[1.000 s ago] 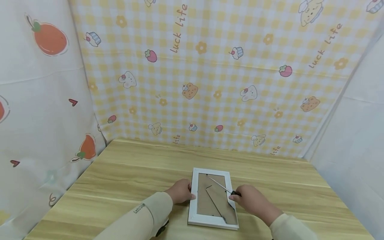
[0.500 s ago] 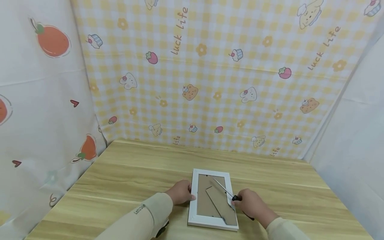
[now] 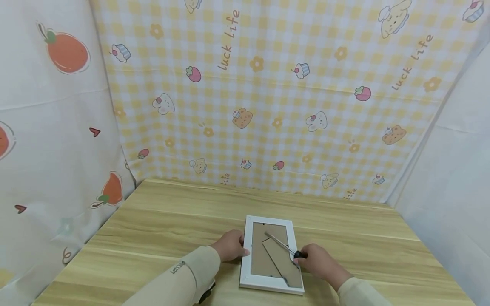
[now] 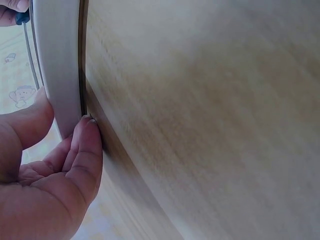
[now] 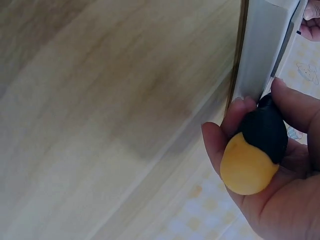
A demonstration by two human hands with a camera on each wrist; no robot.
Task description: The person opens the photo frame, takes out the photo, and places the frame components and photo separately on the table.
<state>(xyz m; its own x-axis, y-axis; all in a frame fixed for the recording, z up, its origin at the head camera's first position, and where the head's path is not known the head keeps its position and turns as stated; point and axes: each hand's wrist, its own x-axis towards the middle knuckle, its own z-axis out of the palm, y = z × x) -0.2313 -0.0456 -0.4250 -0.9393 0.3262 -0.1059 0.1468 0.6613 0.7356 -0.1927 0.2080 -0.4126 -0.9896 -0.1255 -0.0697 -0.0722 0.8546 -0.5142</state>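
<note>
A white picture frame lies back side up on the table, its brown backing board showing. Its left edge is pinched by my left hand, thumb on top and fingers against the outer side, as the left wrist view also shows. My right hand holds a screwdriver slanting over the backing, tip toward the upper middle of the board. Whether that tip touches the board I cannot tell. In the right wrist view, fingers and thumb wrap the screwdriver's black and yellow handle beside the frame's right edge.
The wood-grain table extends around the frame. A yellow checked cloth hangs along its back edge, with pale cloths at the left and right. Small dark tabs sit along the frame's inner rim; a thin line with a bend crosses the backing.
My right hand has shifted slightly toward me. The screwdriver's tip has moved from near the top tab down over the backing. My left hand and the picture frame stay in place.
</note>
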